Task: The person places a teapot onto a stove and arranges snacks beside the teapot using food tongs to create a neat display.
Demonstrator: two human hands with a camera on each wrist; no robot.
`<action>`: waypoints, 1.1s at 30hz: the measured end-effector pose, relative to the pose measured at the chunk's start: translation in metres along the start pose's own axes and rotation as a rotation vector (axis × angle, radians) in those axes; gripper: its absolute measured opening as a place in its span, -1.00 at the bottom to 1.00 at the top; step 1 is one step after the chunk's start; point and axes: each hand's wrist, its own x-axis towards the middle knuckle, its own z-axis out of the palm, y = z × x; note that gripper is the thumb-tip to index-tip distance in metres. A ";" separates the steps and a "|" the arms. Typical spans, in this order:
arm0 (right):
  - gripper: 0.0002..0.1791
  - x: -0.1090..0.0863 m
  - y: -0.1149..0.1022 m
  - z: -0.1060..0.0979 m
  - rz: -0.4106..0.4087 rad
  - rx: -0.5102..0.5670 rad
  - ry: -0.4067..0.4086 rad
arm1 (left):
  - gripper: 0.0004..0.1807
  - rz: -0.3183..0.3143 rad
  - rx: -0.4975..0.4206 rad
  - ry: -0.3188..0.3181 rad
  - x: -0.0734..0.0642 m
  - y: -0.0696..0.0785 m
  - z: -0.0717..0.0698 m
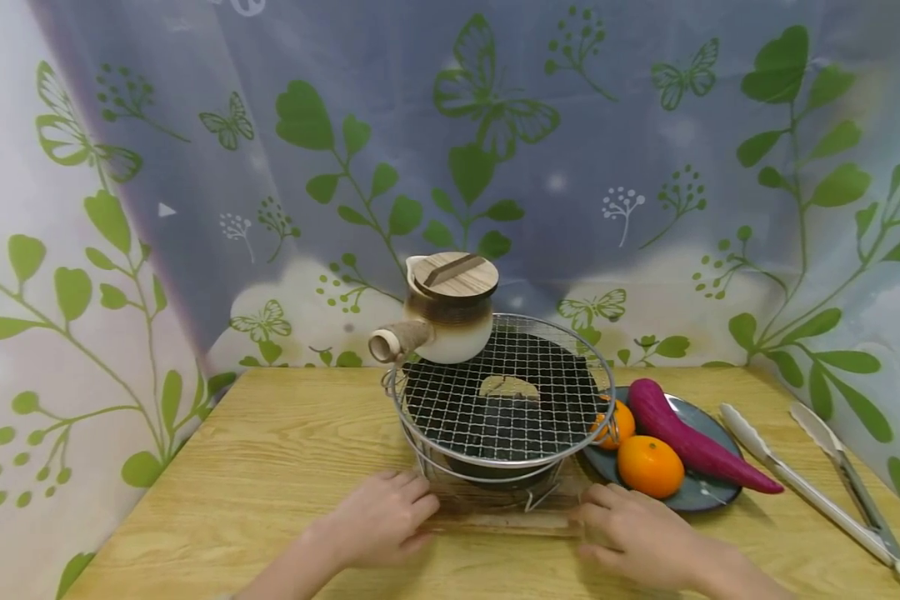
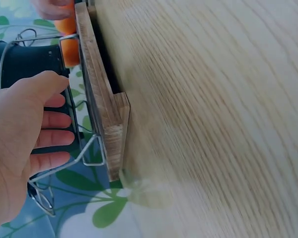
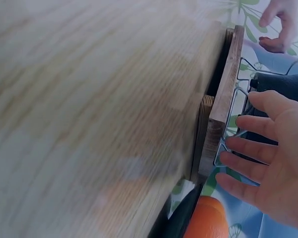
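A round black stove (image 1: pixel 495 479) with a wire grill mesh (image 1: pixel 540 417) on top stands on a wooden board (image 1: pixel 487 523). On the mesh's left side sits a cream and brown side-handled teapot (image 1: pixel 450 333) with a wooden lid. My left hand (image 1: pixel 388 515) is beside the board's left end; in the left wrist view its fingers (image 2: pixel 54 139) are loosely extended before the wire stand. At the board's right end is my right hand (image 1: pixel 633 529); the right wrist view shows its fingers (image 3: pixel 248 148) spread. Whether either hand touches the board I cannot tell.
Right of the stove, a dark plate (image 1: pixel 708 497) holds oranges (image 1: pixel 650 467) and a long purple sweet potato (image 1: pixel 690 437). Metal tongs (image 1: pixel 817 492) lie spread at the table's right. A patterned cloth (image 1: pixel 360 167) hangs behind the wooden table (image 1: pixel 270 450).
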 end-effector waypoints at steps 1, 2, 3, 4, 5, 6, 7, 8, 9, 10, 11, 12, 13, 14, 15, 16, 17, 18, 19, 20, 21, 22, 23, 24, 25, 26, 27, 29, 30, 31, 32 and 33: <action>-0.74 -0.001 0.001 -0.001 0.003 0.001 -0.001 | -0.70 -0.005 -0.005 -0.005 -0.001 -0.001 0.002; -0.74 -0.002 0.002 -0.002 0.007 -0.003 0.004 | -0.70 -0.008 -0.009 -0.010 -0.001 -0.001 0.004; -0.74 -0.003 0.002 -0.003 0.011 -0.007 0.010 | -0.70 -0.008 -0.013 -0.016 -0.002 -0.002 0.005; -0.73 -0.004 0.003 -0.005 0.016 -0.011 0.014 | -0.70 -0.011 -0.015 -0.022 -0.002 -0.002 0.006; -0.73 -0.005 0.003 -0.006 0.024 -0.011 0.017 | -0.69 -0.011 -0.014 -0.027 -0.003 -0.003 0.007; -0.73 -0.007 0.004 -0.008 0.035 -0.014 0.022 | -0.69 -0.010 -0.009 -0.032 -0.004 -0.003 0.008; -0.72 -0.008 0.004 -0.010 0.050 -0.014 0.022 | -0.69 -0.010 -0.004 -0.035 -0.004 -0.003 0.009; -0.71 -0.009 0.004 -0.012 0.068 -0.015 0.018 | -0.69 -0.008 0.000 -0.039 -0.004 -0.003 0.010; -0.71 -0.011 0.005 -0.014 0.088 -0.014 0.013 | -0.69 -0.007 0.005 -0.041 -0.004 -0.003 0.011; -0.70 -0.012 0.006 -0.016 0.111 -0.008 0.000 | -0.69 -0.006 0.009 -0.042 -0.004 -0.003 0.012; -0.70 -0.014 0.007 -0.018 0.136 -0.002 -0.010 | -0.69 -0.006 0.011 -0.044 -0.004 -0.002 0.012; -0.70 -0.015 0.008 -0.021 0.159 -0.002 -0.015 | -0.70 -0.006 0.013 -0.048 -0.004 -0.002 0.013; -0.70 -0.016 0.009 -0.023 0.182 -0.004 -0.022 | -0.70 -0.006 0.012 -0.053 -0.004 -0.002 0.013; -0.70 -0.017 0.010 -0.025 0.200 -0.010 -0.021 | -0.70 -0.007 0.013 -0.059 -0.003 -0.001 0.014; -0.70 -0.018 0.012 -0.028 0.219 -0.021 -0.016 | -0.70 -0.007 0.012 -0.067 -0.003 -0.001 0.014; -0.71 -0.019 0.013 -0.030 0.242 -0.031 -0.014 | -0.70 -0.008 0.011 -0.075 -0.003 0.000 0.014; -0.72 -0.020 0.015 -0.033 0.265 -0.047 -0.007 | -0.70 -0.007 0.013 -0.085 -0.003 0.000 0.014; -0.73 -0.021 0.016 -0.035 0.293 -0.057 -0.006 | -0.70 -0.007 0.014 -0.095 -0.003 0.000 0.014; -0.73 -0.022 0.018 -0.037 0.319 -0.063 -0.007 | -0.71 -0.006 0.012 -0.102 -0.002 0.001 0.015; -0.74 -0.023 0.020 -0.038 0.344 -0.067 -0.010 | -0.71 -0.005 0.012 -0.109 -0.002 0.001 0.015; -0.74 -0.024 0.022 -0.040 0.369 -0.069 -0.016 | -0.71 -0.004 0.009 -0.113 -0.001 0.001 0.015; -0.74 -0.026 0.023 -0.042 0.390 -0.073 -0.021 | -0.72 -0.004 0.005 -0.115 -0.001 0.002 0.015; -0.73 -0.027 0.025 -0.043 0.403 -0.081 -0.020 | -0.72 -0.005 0.001 -0.117 -0.001 0.002 0.016; -0.72 -0.028 0.026 -0.044 0.413 -0.085 -0.020 | -0.73 -0.007 -0.006 -0.118 -0.001 0.002 0.016; -0.71 -0.029 0.028 -0.045 0.416 -0.093 -0.014 | -0.73 -0.007 -0.008 -0.119 0.000 0.003 0.017; -0.70 -0.030 0.029 -0.046 0.423 -0.105 -0.008 | -0.73 -0.008 -0.009 -0.121 0.000 0.003 0.017; -0.69 -0.031 0.031 -0.047 0.429 -0.119 0.002 | -0.73 -0.009 -0.011 -0.124 0.000 0.003 0.017; -0.68 -0.033 0.034 -0.049 0.447 -0.125 0.009 | -0.72 -0.012 -0.010 -0.132 0.000 0.003 0.017; -0.67 -0.034 0.035 -0.051 0.458 -0.129 0.011 | -0.72 -0.012 -0.008 -0.131 0.000 0.003 0.017; -0.66 -0.036 0.037 -0.053 0.472 -0.132 0.012 | -0.72 -0.013 -0.006 -0.126 0.000 0.003 0.018; -0.64 -0.036 0.039 -0.055 0.489 -0.128 0.009 | -0.72 -0.015 -0.006 -0.123 0.000 0.004 0.018; -0.64 -0.037 0.041 -0.057 0.501 -0.122 0.010 | -0.72 -0.017 -0.007 -0.120 0.000 0.004 0.018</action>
